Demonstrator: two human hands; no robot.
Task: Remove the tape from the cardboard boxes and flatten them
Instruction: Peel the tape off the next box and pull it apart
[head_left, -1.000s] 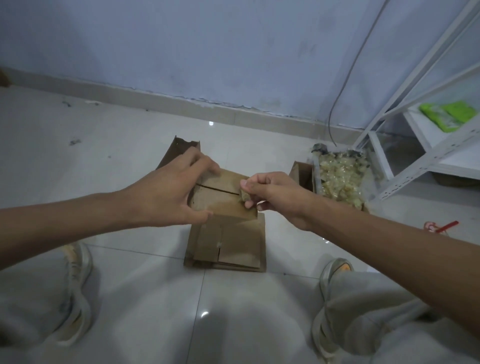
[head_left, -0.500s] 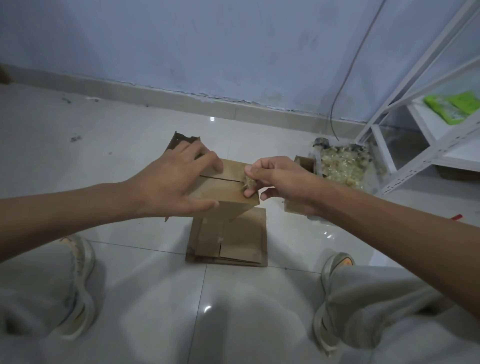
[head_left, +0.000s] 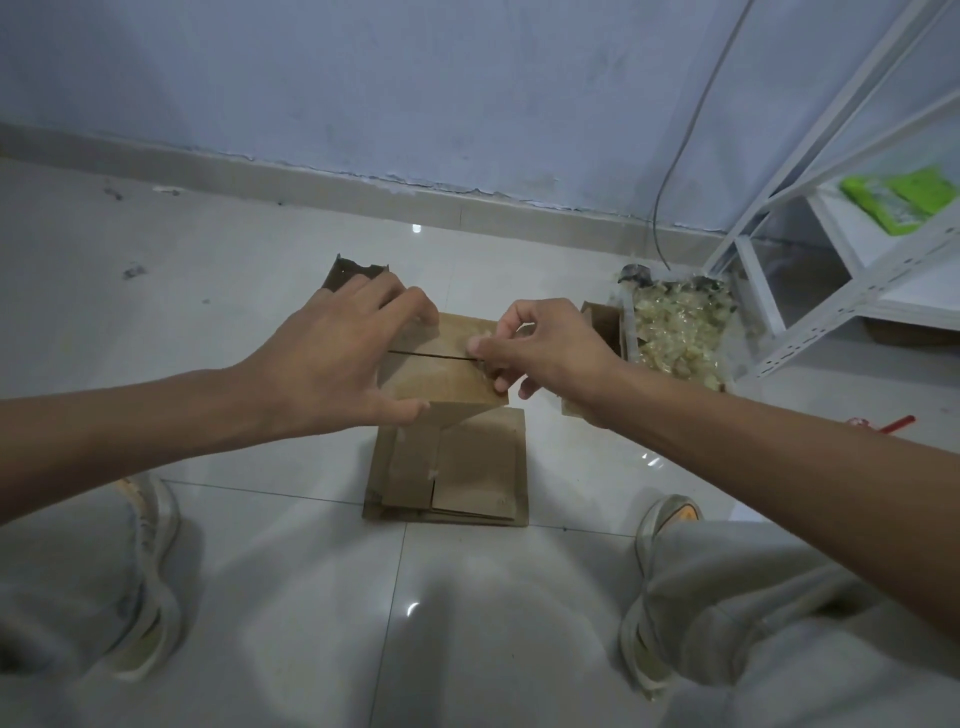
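Left hand (head_left: 332, 358) grips cardboard box (head_left: 441, 374); right hand (head_left: 550, 348) pinches tape (head_left: 480, 335)

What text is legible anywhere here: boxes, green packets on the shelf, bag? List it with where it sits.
None can be read.
Green packets on the white shelf: print is there, too blurred to read.
Cardboard box in the hands: plain brown, no print visible.
Flattened cardboard stack: only a tiny unreadable mark near one corner.
Clear bag of wadded tape: no label visible.

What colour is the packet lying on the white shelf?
Bright green packet, on the white shelf; head view, upper right.
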